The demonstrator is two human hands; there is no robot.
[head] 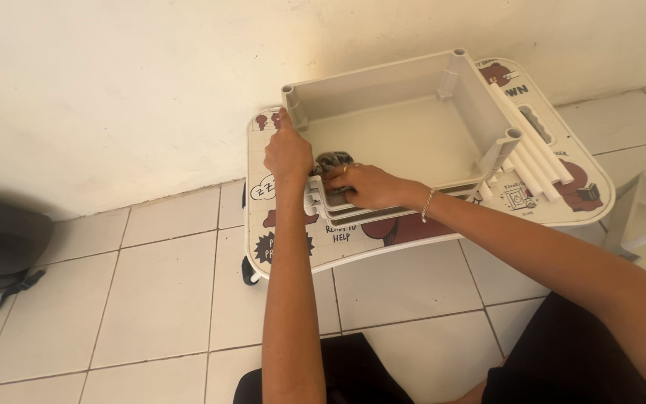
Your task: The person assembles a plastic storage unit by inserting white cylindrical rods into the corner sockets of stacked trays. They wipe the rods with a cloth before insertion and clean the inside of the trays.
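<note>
Wiping the near rim of the grey plastic tray [405,142], right hand [364,187] clutching a dark cloth [332,161], left hand [287,153] pinching the corner post beside it.

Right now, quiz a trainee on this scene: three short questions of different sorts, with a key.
1. True or false: the white tray sits on a small printed table.
2. Which hand grips the tray's near-left corner post: A left hand, B right hand?
3. Fill in: white rods lie to the tray's ____.

Key: 1 true; 2 A; 3 right.
</note>
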